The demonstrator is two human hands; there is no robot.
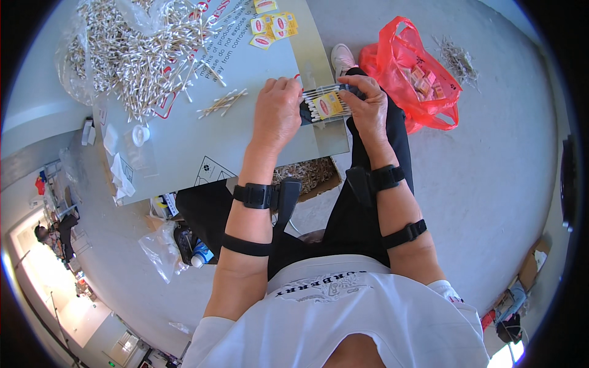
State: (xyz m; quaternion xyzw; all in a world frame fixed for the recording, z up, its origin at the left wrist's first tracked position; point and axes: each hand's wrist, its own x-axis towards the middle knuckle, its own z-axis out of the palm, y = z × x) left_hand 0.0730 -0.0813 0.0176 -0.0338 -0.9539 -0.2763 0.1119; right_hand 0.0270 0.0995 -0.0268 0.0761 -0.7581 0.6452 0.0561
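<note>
Between my hands, above the table's right edge, is a small flat pack of cotton swabs [314, 108] with a yellow label card [327, 105] on top. My left hand [278, 111] is closed at the pack's left end, its fingertips partly hidden behind the knuckles. At the other end my right hand [368, 109] pinches the pack between thumb and fingers. White swab tips show along its left side. A few loose cotton swabs [222, 104] lie on the table left of my left hand. Beyond them rises a large heap of swabs [138, 52] in a transparent bag.
Several yellow label cards [281, 26] lie at the table's far side. A roll of tape [140, 135] sits near its left edge. A red plastic bag [451, 92] with small packs stands on the right. Under the table, a cardboard box [330, 184] holds swabs.
</note>
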